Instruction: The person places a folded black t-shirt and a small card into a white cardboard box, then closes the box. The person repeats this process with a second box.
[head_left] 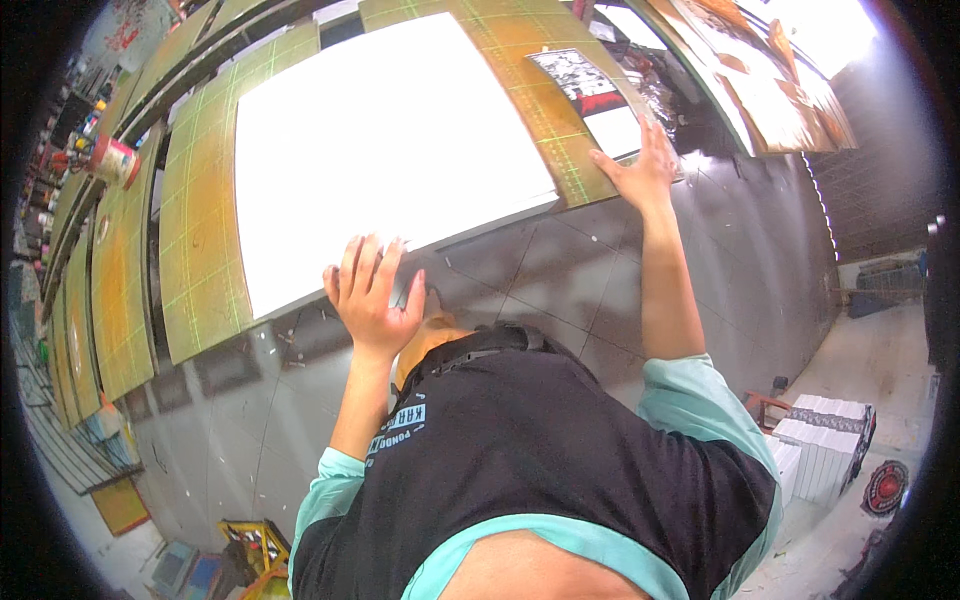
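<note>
The left hand (378, 300) reaches forward with a bent elbow, its fingers spread and unclenched at the near edge of a thick white stack of paper (385, 150), which lies on the green-and-orange table (200, 240). The right arm stretches farther out; the right hand (645, 178) is open, thumb wide of the fingers, at the near end of a printed sheet (575, 80) beside the stack. At left is a red-and-white tub (115, 162), its contents too blurred to tell.
</note>
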